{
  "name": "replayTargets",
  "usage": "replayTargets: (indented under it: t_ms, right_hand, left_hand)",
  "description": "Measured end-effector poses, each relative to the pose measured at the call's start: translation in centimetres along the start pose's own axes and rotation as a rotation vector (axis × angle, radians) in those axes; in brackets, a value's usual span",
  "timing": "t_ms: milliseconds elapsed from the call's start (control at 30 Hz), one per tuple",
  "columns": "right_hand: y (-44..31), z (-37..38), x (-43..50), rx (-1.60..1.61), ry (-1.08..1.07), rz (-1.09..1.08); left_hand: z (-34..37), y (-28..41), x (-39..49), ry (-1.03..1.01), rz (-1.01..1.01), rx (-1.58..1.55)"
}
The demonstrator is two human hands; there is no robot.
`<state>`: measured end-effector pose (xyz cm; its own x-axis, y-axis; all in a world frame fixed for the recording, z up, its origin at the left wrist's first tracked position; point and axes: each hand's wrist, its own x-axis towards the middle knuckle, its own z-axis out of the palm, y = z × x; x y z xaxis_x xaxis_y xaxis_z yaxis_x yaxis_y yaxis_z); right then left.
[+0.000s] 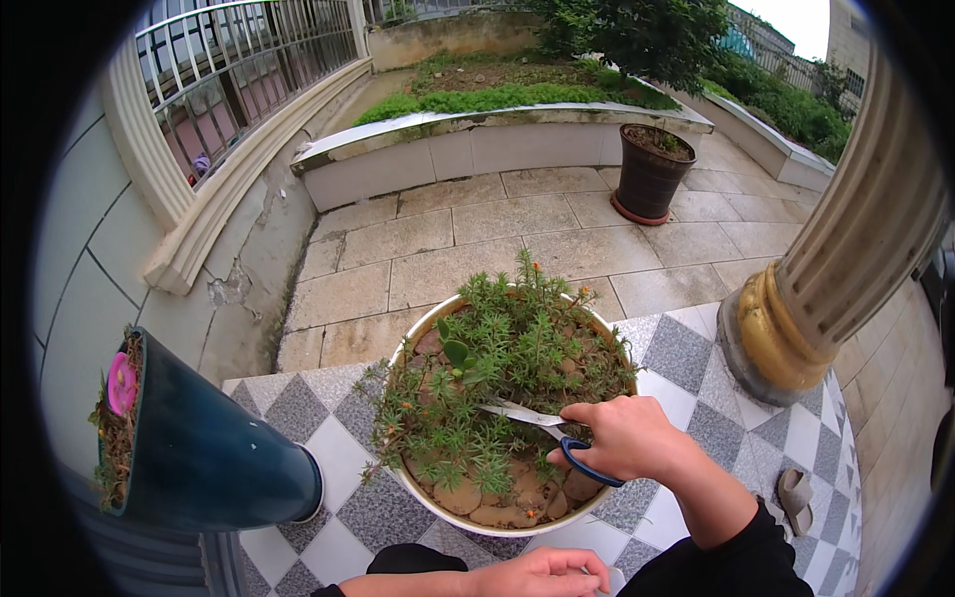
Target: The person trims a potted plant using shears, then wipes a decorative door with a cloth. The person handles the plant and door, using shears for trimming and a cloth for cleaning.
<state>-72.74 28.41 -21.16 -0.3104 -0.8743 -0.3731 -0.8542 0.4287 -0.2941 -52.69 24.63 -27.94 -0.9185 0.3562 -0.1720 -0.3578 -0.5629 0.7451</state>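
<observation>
My right hand [623, 436] grips a pair of scissors [589, 466] by the blue handles. Their metal blades point left and stand slightly apart among the green stems. The plant [507, 358] is a low succulent with needle-like leaves and a few small orange flowers, growing in a round pot with a pale rim [515, 531]. Flat brown stones [496, 515] cover the soil at its near side. Low at the frame's bottom edge, my left hand [548, 573] rests with curled fingers beside a whitish object [616, 580]. Its underside is hidden.
A tall blue planter [216, 440] stands on the left, close to the round pot. To the right are a fluted column [843, 224] and a slipper [795, 500]. Beyond the checkered tiles [675, 354], a brown pot [650, 179] stands before a low planter wall [522, 145].
</observation>
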Motion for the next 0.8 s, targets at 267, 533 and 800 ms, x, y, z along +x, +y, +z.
replayTargets:
  t_ms: [267,533,800]
  right_hand:
    - [0.0,0.4,0.5,0.084,-0.004,0.038]
    - [-0.3,1.9,0.4,0.032,0.108,-0.054]
    - [0.0,1.6,0.0,0.007,0.125,-0.064]
  left_hand:
    - [0.6,0.5,0.0,-0.001,-0.024,0.046]
    - [0.0,-0.1,0.2,-0.02,-0.007,0.014]
    - [-0.2,-0.5,-0.2,-0.012,-0.075,-0.055]
